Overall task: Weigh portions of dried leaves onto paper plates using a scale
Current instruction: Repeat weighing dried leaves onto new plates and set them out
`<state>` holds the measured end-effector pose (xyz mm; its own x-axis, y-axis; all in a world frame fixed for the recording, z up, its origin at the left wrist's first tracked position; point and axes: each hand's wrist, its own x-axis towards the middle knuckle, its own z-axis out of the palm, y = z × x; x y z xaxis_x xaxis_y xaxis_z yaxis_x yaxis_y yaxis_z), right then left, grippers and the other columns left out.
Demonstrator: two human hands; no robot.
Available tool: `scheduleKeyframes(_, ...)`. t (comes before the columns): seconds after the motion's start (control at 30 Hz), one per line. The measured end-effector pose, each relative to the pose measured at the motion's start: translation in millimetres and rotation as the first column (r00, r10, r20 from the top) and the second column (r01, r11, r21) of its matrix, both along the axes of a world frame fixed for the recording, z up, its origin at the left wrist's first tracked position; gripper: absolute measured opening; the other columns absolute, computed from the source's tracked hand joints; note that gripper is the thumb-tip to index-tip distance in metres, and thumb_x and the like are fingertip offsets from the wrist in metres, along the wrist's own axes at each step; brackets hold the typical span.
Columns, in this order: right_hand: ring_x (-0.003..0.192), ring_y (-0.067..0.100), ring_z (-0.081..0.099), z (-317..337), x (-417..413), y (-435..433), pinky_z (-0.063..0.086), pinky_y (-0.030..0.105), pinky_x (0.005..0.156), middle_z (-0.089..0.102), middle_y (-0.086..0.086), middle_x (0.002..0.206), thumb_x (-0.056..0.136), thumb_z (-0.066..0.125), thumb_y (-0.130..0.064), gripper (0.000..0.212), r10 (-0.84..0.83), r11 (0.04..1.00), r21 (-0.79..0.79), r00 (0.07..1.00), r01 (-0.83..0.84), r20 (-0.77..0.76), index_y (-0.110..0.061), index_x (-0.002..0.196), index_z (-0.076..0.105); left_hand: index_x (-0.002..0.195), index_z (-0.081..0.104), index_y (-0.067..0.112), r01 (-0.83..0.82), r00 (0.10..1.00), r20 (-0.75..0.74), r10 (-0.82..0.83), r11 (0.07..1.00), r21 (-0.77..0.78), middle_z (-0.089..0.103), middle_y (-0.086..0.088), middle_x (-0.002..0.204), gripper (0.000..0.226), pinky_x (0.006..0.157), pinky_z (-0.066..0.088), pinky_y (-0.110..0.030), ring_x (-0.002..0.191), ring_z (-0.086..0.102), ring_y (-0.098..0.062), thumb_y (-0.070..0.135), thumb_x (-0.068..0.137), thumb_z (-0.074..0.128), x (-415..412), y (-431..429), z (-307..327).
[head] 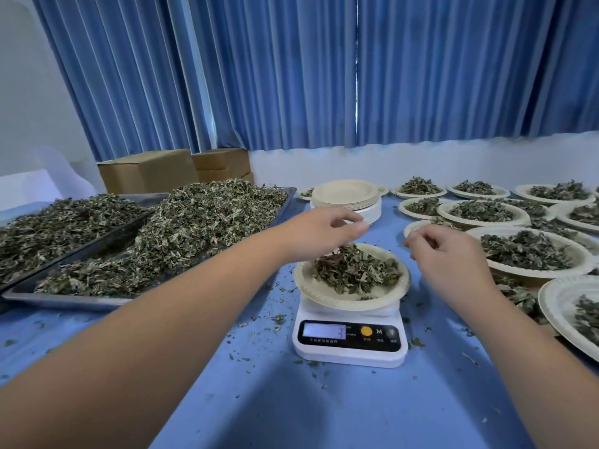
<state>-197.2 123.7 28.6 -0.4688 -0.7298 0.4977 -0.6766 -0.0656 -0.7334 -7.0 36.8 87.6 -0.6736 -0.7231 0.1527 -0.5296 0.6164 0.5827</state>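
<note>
A white digital scale [350,343] stands on the blue table and carries a paper plate [311,288] heaped with dried leaves [359,270]. My left hand [319,233] hovers over the plate's far left edge, fingertips drawn together, and a tuft of leaves hangs just under the palm. To the right of the plate my right hand [450,254] floats with loosely curled fingers and holds nothing. A stack of unused paper plates [345,197] sits behind the scale. Two metal trays [64,299] at the left hold large piles of loose leaves [194,228].
Several filled paper plates [531,251] crowd the right side of the table. Cardboard boxes [149,171] stand behind the trays, under blue curtains [291,76]. Leaf crumbs are scattered over the blue tablecloth [259,400] around the scale.
</note>
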Motion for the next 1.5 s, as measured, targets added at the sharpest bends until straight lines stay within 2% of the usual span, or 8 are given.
scheduleKeyframes(0.13, 0.07, 0.023, 0.062, -2, 0, 0, 0.048, 0.035, 0.066, 0.066, 0.003, 0.067, 0.092, 0.055, -0.023, 0.026, 0.009, 1.0, -0.018, 1.0, -0.009, 0.013, -0.014, 0.069, 0.066, 0.118, 0.06, 0.032, -0.094, 0.989, -0.122, 0.089, 0.995, -0.037, 0.062, 0.015, 0.112, 0.029, 0.088, 0.041, -0.024, 0.104, 0.057, -0.005, 0.047, 0.098, 0.045, 25, -10, -5)
scheduleKeyframes(0.43, 0.048, 0.011, 0.044, -6, 2, -2, 0.034, 0.026, 0.052, 0.057, -0.007, 0.054, 0.092, 0.055, -0.023, 0.028, 0.004, 1.0, -0.021, 1.0, -0.004, 0.027, -0.018, 0.065, 0.063, 0.104, 0.064, 0.028, -0.42, 0.906, -0.033, 0.423, 0.885, -0.199, 0.066, 0.01, 0.094, 0.018, 0.058, 0.041, -0.023, 0.072, 0.059, -0.008, 0.035, 0.1, 0.048, 99, -54, -41)
scheduleKeyframes(0.63, 0.056, 0.017, 0.05, -6, 0, -4, 0.036, 0.026, 0.054, 0.066, 0.004, 0.069, 0.093, 0.054, -0.026, 0.026, -0.033, 0.999, -0.022, 0.999, 0.033, -0.003, -0.014, 0.073, 0.067, 0.128, 0.057, 0.021, -0.508, 0.795, 0.208, 0.57, 0.813, -0.286, 0.047, -0.01, 0.135, 0.031, 0.044, 0.043, -0.021, 0.055, 0.057, -0.011, 0.028, 0.099, 0.049, 146, -105, -51)
scheduleKeyframes(0.73, 0.059, 0.016, 0.053, -7, 2, -6, 0.037, 0.025, 0.055, 0.066, 0.003, 0.068, 0.093, 0.054, -0.026, 0.027, -0.04, 0.999, -0.025, 0.999, 0.039, -0.028, -0.016, 0.072, 0.066, 0.138, 0.048, 0.022, -0.545, 0.745, 0.293, 0.599, 0.8, -0.249, 0.031, -0.017, 0.146, 0.042, 0.058, 0.048, -0.028, 0.073, 0.062, -0.018, 0.026, 0.097, 0.051, 154, -122, -51)
scheduleKeyframes(0.87, 0.055, 0.016, 0.05, -7, 4, -7, 0.037, 0.025, 0.055, 0.066, 0.006, 0.069, 0.093, 0.055, -0.026, 0.027, -0.032, 0.999, -0.027, 0.999, 0.032, -0.025, -0.014, 0.073, 0.067, 0.145, 0.036, 0.03, -0.566, 0.593, 0.405, 0.696, 0.718, -0.405, 0.023, -0.015, 0.151, 0.056, 0.107, 0.036, -0.052, 0.127, 0.044, -0.037, 0.037, 0.092, 0.053, 157, -138, -46)
scheduleKeyframes(1.07, 0.051, 0.016, 0.046, -6, 6, -9, 0.035, 0.026, 0.053, 0.065, 0.01, 0.068, 0.093, 0.054, -0.026, 0.028, -0.044, 0.999, -0.016, 0.997, 0.043, -0.057, -0.008, 0.075, 0.066, 0.153, 0.006, 0.038, -0.597, 0.37, 0.633, 0.68, 0.696, -0.398, -0.009, -0.008, 0.162, 0.075, 0.11, 0.009, -0.072, 0.147, -0.006, -0.041, 0.047, 0.092, 0.048, 185, -163, -55)
scheduleKeyframes(1.27, 0.048, 0.014, 0.043, -5, 8, -11, 0.035, 0.028, 0.052, 0.064, 0.012, 0.067, 0.093, 0.055, -0.024, 0.028, -0.032, 0.999, -0.012, 0.998, 0.032, -0.059, -0.007, 0.074, 0.066, 0.15, 0.028, 0.025, -0.523, 0.457, 0.671, 0.584, 0.786, -0.329, 0.035, -0.021, 0.146, 0.065, 0.104, 0.041, -0.047, 0.13, 0.04, -0.041, 0.031, 0.09, 0.051, 191, -169, -51)
scheduleKeyframes(1.5, 0.047, 0.006, 0.046, -3, 11, -8, 0.031, 0.027, 0.049, 0.062, 0.007, 0.061, 0.093, 0.056, -0.021, 0.027, -0.023, 1.0, -0.011, 0.999, 0.023, -0.045, -0.011, 0.07, 0.065, 0.135, 0.053, 0.022, -0.379, 0.575, 0.631, 0.522, 0.853, -0.36, 0.052, -0.013, 0.134, 0.057, 0.077, 0.048, -0.03, 0.106, 0.055, -0.028, -0.003, 0.086, 0.041, 176, -146, -52)
